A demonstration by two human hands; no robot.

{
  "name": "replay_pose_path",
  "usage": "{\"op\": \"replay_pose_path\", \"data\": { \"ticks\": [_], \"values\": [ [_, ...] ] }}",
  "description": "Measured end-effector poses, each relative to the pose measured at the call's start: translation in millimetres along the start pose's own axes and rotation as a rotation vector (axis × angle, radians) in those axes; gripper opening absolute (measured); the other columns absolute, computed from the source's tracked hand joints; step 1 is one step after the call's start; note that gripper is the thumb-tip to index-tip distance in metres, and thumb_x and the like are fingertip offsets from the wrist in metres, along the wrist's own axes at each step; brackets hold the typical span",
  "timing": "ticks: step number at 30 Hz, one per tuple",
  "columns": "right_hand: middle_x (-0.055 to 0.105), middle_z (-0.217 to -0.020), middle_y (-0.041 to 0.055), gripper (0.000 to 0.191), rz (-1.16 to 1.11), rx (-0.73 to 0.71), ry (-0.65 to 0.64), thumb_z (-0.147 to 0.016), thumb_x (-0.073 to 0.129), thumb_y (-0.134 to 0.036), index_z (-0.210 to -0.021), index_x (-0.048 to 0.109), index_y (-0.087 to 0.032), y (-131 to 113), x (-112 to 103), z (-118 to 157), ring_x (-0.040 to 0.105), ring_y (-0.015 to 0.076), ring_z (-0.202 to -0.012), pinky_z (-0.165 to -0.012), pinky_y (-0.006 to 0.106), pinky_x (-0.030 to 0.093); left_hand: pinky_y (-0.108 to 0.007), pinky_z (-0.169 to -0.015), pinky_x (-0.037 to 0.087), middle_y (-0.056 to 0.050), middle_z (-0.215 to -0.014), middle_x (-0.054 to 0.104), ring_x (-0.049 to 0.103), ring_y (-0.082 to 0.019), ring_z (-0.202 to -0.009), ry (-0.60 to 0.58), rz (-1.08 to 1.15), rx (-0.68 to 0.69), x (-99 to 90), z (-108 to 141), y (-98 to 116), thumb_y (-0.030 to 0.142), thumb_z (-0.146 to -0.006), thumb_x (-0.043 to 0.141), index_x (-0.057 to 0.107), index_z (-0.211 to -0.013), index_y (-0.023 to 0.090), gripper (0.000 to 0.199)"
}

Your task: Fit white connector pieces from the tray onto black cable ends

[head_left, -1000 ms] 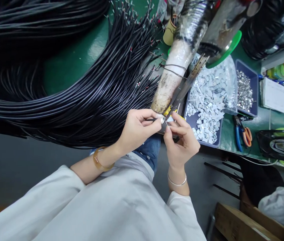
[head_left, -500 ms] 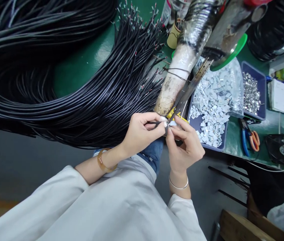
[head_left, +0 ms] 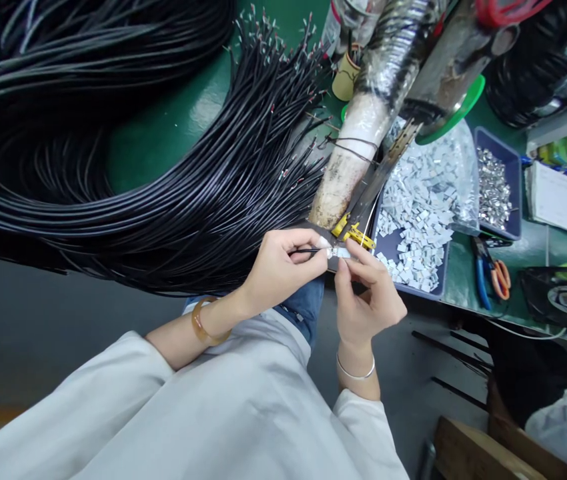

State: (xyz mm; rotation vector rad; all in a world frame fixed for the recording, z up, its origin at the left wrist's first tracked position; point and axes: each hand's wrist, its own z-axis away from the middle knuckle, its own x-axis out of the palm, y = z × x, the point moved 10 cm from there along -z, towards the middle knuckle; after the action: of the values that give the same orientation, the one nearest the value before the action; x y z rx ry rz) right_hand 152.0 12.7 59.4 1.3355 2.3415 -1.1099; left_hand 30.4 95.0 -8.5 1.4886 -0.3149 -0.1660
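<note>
My left hand (head_left: 288,263) pinches the end of a black cable (head_left: 305,251) between thumb and fingers. A small pale flat connector (head_left: 342,253) sits at the cable's tip, with the stripped wire ends against it. My right hand (head_left: 368,287) pinches the other end of that connector between thumb and forefinger. Just beyond the fingertips stands a soldering fixture with a yellow clip (head_left: 356,235) and a dark metal bar (head_left: 378,180). To the left lies a thick bundle of black cables (head_left: 203,180) with stripped ends fanned out.
A tray (head_left: 444,277) full of small pale connectors stands right of my hands. Behind it is a bin (head_left: 516,193) of metal shells. Pliers (head_left: 491,270), a notepad (head_left: 561,200) and a stained white duct (head_left: 338,167) are also on the green bench.
The pale connector now shows more fully between my fingertips, and my hands have drawn slightly towards me, away from the yellow clip. The camera view has shifted a little.
</note>
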Motion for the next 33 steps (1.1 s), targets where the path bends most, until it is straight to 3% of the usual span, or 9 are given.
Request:
{"op": "replay_pose_path", "data": {
  "ticks": [3, 10, 14, 19, 22, 26, 29, 31, 33],
  "values": [
    [0.080, -0.107, 0.0030, 0.016, -0.056, 0.066, -0.040, -0.086, 0.071, -0.012, -0.097, 0.068, -0.023, 6, 3, 0, 0.079, 0.0160, -0.088, -0.066, 0.022, 0.062, -0.020, -0.048, 0.025, 0.006, -0.054, 0.037, 0.029, -0.006, -0.053, -0.014, -0.030, 0.049, -0.2, 2, 7, 0.018, -0.080, 0.065, 0.069, -0.068, 0.014, 0.014],
    [0.081, -0.104, 0.0023, 0.015, 0.062, -0.056, -0.008, -0.085, 0.073, -0.011, -0.093, 0.067, -0.022, -5, 4, -4, 0.078, 0.0146, -0.088, -0.070, 0.022, 0.062, -0.018, -0.046, 0.029, 0.004, -0.059, 0.051, 0.032, -0.004, -0.051, -0.047, -0.020, 0.009, 2.6, -5, 5, 0.017, -0.079, 0.065, 0.071, -0.071, 0.011, 0.012],
    [0.080, -0.103, 0.0028, 0.014, 0.042, -0.036, -0.029, -0.085, 0.073, -0.011, -0.092, 0.068, -0.022, -1, 7, -7, 0.077, 0.0144, -0.089, -0.070, 0.023, 0.062, -0.016, -0.049, 0.038, 0.001, -0.062, 0.058, 0.044, -0.006, -0.053, -0.021, -0.016, 0.005, 2.2, -5, -1, 0.021, -0.081, 0.065, 0.072, -0.074, 0.011, 0.014],
    [0.079, -0.104, 0.0026, 0.017, 0.024, -0.020, -0.022, -0.084, 0.074, -0.010, -0.093, 0.069, -0.023, -3, 5, -13, 0.077, 0.0163, -0.092, -0.080, 0.028, 0.063, -0.013, -0.049, 0.039, 0.000, -0.068, 0.067, 0.051, -0.007, -0.058, 0.041, -0.119, 0.143, -1.7, -4, 17, 0.016, -0.077, 0.066, 0.074, -0.077, 0.011, 0.010],
    [0.079, -0.105, 0.0020, 0.018, 0.040, -0.044, -0.014, -0.083, 0.075, -0.011, -0.094, 0.068, -0.024, -7, 4, -12, 0.077, 0.0166, -0.091, -0.082, 0.029, 0.064, -0.012, -0.049, 0.039, 0.000, -0.067, 0.066, 0.051, -0.007, -0.059, 0.020, -0.116, 0.177, -0.8, -5, 23, 0.014, -0.078, 0.064, 0.073, -0.074, 0.011, 0.010],
    [0.080, -0.106, 0.0027, 0.018, 0.050, -0.075, -0.036, -0.084, 0.073, -0.011, -0.093, 0.064, -0.024, -9, 7, -2, 0.078, 0.0145, -0.085, -0.077, 0.025, 0.064, -0.013, -0.051, 0.041, 0.000, -0.066, 0.062, 0.049, -0.006, -0.058, -0.049, -0.026, 0.025, 2.9, -6, 6, 0.017, -0.080, 0.065, 0.072, -0.076, 0.009, 0.012],
    [0.080, -0.104, 0.0031, 0.016, 0.001, -0.025, -0.031, -0.088, 0.069, -0.012, -0.098, 0.062, -0.024, 0, 4, 3, 0.079, 0.0162, -0.086, -0.072, 0.026, 0.065, -0.014, -0.050, 0.036, 0.002, -0.063, 0.057, 0.043, -0.005, -0.056, -0.063, -0.035, -0.003, 4.2, -4, 3, 0.017, -0.080, 0.064, 0.071, -0.075, 0.009, 0.012],
    [0.080, -0.092, 0.0015, 0.011, -0.036, 0.022, 0.036, -0.091, 0.065, -0.015, -0.098, 0.063, -0.023, 8, -8, 2, 0.078, 0.0163, -0.073, -0.060, 0.027, 0.063, -0.015, -0.049, 0.033, 0.004, -0.061, 0.055, 0.040, -0.004, -0.054, -0.098, -0.072, 0.021, 7.8, -1, 6, 0.015, -0.081, 0.063, 0.071, -0.075, 0.010, 0.012],
    [0.071, -0.071, -0.0037, 0.005, -0.050, -0.006, 0.221, -0.092, 0.065, -0.020, -0.093, 0.066, -0.024, 8, -35, -2, 0.066, 0.0132, -0.051, -0.045, 0.027, 0.055, -0.017, -0.048, 0.031, 0.005, -0.056, 0.053, 0.038, -0.005, -0.051, -0.192, -0.151, 0.061, 15.9, 5, 9, 0.014, -0.082, 0.062, 0.072, -0.074, 0.010, 0.013]
  ]
}}
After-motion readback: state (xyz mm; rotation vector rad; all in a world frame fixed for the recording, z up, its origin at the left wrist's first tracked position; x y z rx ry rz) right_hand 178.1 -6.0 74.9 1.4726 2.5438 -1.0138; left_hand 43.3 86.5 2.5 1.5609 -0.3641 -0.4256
